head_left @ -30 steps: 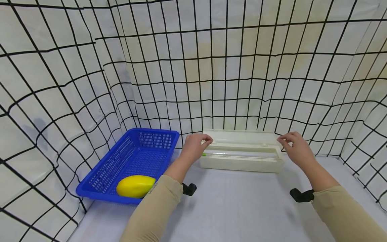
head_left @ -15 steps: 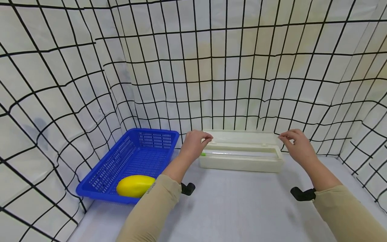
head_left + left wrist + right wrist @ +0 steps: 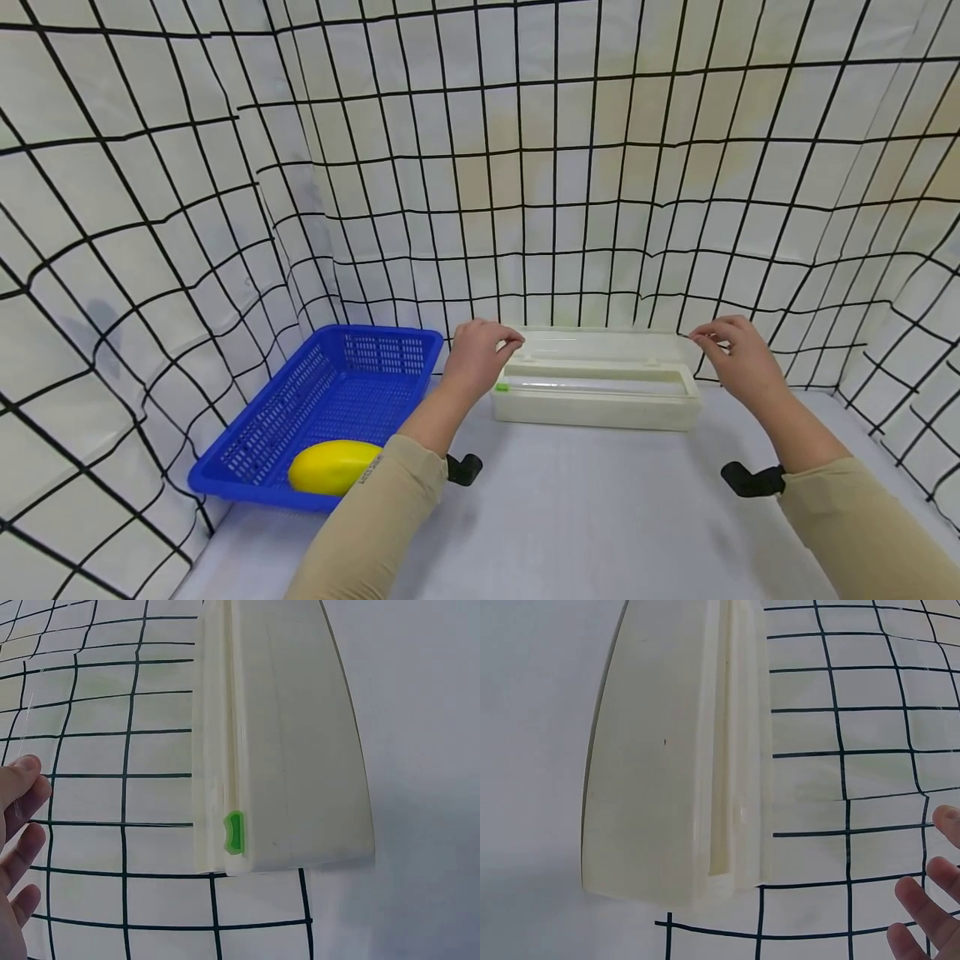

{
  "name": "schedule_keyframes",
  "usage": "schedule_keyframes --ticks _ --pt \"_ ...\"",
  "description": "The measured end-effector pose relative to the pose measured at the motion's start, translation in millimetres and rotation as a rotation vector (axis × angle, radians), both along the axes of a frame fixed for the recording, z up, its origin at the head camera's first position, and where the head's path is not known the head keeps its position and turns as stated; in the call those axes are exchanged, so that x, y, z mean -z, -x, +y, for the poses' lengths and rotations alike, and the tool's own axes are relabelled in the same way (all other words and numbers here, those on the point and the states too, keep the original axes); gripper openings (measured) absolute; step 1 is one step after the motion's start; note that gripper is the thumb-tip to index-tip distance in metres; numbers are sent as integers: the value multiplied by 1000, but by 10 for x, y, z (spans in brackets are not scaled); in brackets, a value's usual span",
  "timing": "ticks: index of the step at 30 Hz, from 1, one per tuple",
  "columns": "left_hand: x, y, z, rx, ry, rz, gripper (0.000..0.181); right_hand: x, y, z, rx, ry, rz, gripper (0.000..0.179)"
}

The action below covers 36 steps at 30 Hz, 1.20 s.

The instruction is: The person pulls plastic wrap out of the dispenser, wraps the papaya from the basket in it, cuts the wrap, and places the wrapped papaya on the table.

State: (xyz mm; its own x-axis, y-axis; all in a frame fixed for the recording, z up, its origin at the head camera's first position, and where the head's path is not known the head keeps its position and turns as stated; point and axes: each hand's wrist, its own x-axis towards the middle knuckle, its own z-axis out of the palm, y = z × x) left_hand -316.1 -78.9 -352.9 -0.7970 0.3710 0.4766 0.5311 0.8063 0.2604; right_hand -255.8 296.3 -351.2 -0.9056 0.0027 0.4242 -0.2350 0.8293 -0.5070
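A long cream cling film dispenser (image 3: 596, 413) stands on the table with its lid (image 3: 607, 347) raised at the back. A pale roll (image 3: 592, 385) shows inside. On its left end sits a green slider (image 3: 235, 832). Above the dispenser's left end, my left hand (image 3: 477, 360) pinches clear cling film (image 3: 28, 712) between thumb and forefinger. My right hand (image 3: 738, 358) is raised past the right end, thumb and forefinger together in the head view. The transparent film is faint, but bent grid lines in the right wrist view suggest it reaches that hand.
A blue plastic basket (image 3: 247, 493) stands at the left, holding a yellow mango-like fruit (image 3: 333, 467) near its front, partly covered by the left sleeve. Black wire grid panels (image 3: 555, 208) enclose the table (image 3: 585, 517) at the back and sides.
Both hands have risen slightly against the dispenser, keeping their pinched pose. The head view has tilted up a little. The dispenser, basket and fruit stay in place.
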Motion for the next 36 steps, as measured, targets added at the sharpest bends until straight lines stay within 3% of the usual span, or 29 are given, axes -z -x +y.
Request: schedule_keyframes --ticks 8,15,28,36 --pt "-74 -62 1 -26 9 16 18 -76 -25 -8 12 -7 13 30" --pt "-141 -51 6 -41 12 16 21 -139 -39 -3 13 4 32 33" --pt "-274 -113 -28 -10 13 87 18 -246 -85 -17 25 11 42 32" --pt "-356 -144 -46 -1 23 96 19 -316 -116 -36 39 18 55 31"
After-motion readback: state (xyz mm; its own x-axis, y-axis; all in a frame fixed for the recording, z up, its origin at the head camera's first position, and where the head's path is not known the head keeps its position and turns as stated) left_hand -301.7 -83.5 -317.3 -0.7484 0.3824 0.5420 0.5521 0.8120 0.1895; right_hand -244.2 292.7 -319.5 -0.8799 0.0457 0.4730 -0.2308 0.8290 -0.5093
